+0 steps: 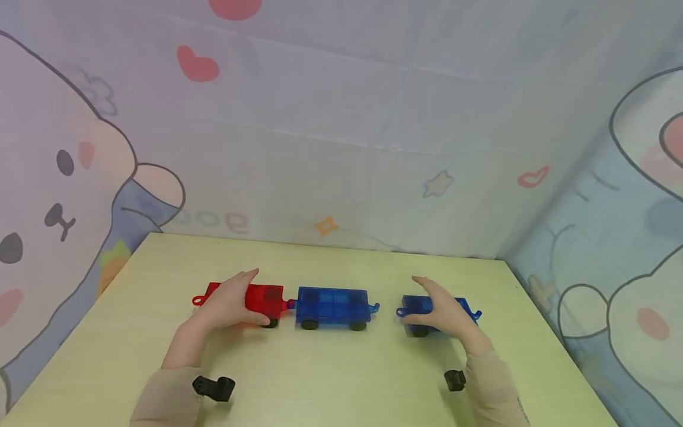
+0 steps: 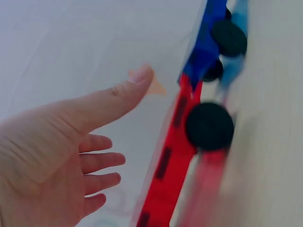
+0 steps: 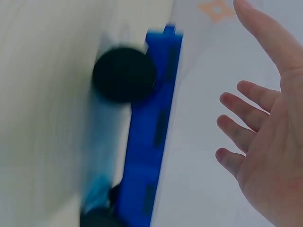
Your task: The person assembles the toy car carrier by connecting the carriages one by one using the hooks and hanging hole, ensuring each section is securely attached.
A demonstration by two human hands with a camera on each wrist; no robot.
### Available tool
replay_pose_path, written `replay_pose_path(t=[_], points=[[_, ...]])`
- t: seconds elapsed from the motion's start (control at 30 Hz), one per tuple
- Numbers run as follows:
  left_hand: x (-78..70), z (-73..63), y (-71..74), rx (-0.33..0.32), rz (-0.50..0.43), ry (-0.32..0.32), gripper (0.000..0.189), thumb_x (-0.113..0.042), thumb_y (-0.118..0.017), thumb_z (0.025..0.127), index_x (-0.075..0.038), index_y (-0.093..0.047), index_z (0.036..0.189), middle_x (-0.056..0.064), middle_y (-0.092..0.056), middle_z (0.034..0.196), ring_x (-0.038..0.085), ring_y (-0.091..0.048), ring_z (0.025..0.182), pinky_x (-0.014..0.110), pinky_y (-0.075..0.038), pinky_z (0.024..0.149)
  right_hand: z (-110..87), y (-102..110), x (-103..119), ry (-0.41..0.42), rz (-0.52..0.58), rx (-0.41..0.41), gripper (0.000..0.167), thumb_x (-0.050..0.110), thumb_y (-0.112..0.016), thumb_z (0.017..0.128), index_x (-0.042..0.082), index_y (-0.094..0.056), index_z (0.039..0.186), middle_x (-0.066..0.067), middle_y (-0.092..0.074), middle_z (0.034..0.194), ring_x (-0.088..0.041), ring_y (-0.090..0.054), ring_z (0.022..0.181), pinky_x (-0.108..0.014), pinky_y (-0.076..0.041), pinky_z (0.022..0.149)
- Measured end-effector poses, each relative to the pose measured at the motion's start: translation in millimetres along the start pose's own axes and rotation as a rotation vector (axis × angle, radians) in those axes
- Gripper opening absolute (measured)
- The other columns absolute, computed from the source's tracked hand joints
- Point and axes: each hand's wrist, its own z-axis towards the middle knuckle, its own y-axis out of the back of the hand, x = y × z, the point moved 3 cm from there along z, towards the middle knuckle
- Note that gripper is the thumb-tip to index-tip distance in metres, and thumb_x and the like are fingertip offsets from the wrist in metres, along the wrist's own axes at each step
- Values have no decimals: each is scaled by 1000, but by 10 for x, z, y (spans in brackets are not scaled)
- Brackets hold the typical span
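A red toy train car (image 1: 265, 293) stands on the table at left, its right end hooked to a blue toy train car (image 1: 332, 305). My left hand (image 1: 228, 303) hovers over the red car with thumb and fingers spread; in the left wrist view a gap shows between the hand (image 2: 57, 156) and the car's side (image 2: 168, 175). Farther right stands a second blue car (image 1: 417, 305), apart from the other two. Above it is my right hand (image 1: 444, 311), fingers spread, and the right wrist view shows this hand (image 3: 265, 127) clear of the blue car (image 3: 149, 127).
The pale wooden table (image 1: 331, 379) ends at a printed cloth backdrop (image 1: 341, 148) behind, with more cloth (image 1: 613, 267) along the right side. A hook (image 1: 374, 308) on the middle car points toward a ring (image 1: 401, 312) on the separate car. Black wrist mounts (image 1: 214, 388) sit on both sleeves.
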Motion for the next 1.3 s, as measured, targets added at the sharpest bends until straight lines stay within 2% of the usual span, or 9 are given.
replay_pose_path(t=[0.1, 0.2, 0.3, 0.4, 0.6, 0.73, 1.0, 1.3], points=[[-156, 64, -53, -36, -37, 1, 107, -41, -85, 71, 3, -28, 151, 27, -35, 152, 50, -32, 139, 67, -33, 108, -70, 53, -136, -15, 1, -10, 94, 38, -81, 79, 2, -31, 151, -25, -32, 155, -48, -29, 141, -65, -32, 109], [-296, 141, -154, -102, -67, -24, 103, -40, -84, 74, 2, -29, 151, 26, -35, 153, 48, -32, 140, 64, -30, 111, -113, 72, -229, -13, 13, -18, 95, 36, -81, 79, -1, -31, 150, -27, -33, 153, -50, -30, 140, -66, -32, 108], [-425, 220, -296, -175, -90, -53, 98, -38, -83, 77, 2, -31, 150, 25, -37, 153, 45, -33, 141, 62, -27, 114, -134, 67, -306, -7, 21, -17, 95, 35, -82, 79, -3, -31, 149, -29, -33, 152, -51, -29, 139, -67, -32, 108], [-558, 285, -465, -206, -113, -67, 95, -38, -82, 78, 1, -33, 150, 23, -38, 153, 43, -32, 142, 60, -26, 115, -149, 60, -398, -22, 34, -16, 95, 35, -82, 78, -1, -31, 150, -29, -31, 154, -51, -28, 140, -68, -30, 108], [-744, 384, -764, -172, -148, -69, 92, -39, -82, 77, -3, -37, 149, 21, -40, 152, 41, -36, 141, 61, -32, 112, -158, 64, -552, -19, 42, 3, 97, 36, -84, 75, -1, -33, 149, -32, -27, 154, -53, -25, 141, -70, -30, 107], [-807, 425, -869, -139, -136, -65, 92, -41, -83, 76, -5, -39, 148, 20, -41, 152, 41, -39, 139, 62, -37, 108, -177, 97, -635, -9, 48, 26, 98, 33, -85, 74, -4, -33, 148, -33, -26, 154, -54, -22, 141, -70, -28, 107], [-856, 461, -944, -67, -100, -76, 92, -40, -83, 76, -6, -39, 149, 18, -40, 153, 38, -37, 141, 64, -36, 108, -220, 128, -780, -16, 70, 60, 99, 30, -86, 74, -6, -31, 149, -34, -25, 154, -55, -16, 142, -71, -24, 109], [-840, 467, -980, -46, -99, -73, 89, -38, -81, 79, -4, -39, 149, 17, -42, 152, 36, -38, 142, 60, -37, 109, -207, 99, -817, 2, 74, 44, 92, 30, -85, 74, -6, -38, 145, -33, -32, 151, -55, -20, 141, -71, -24, 109]])
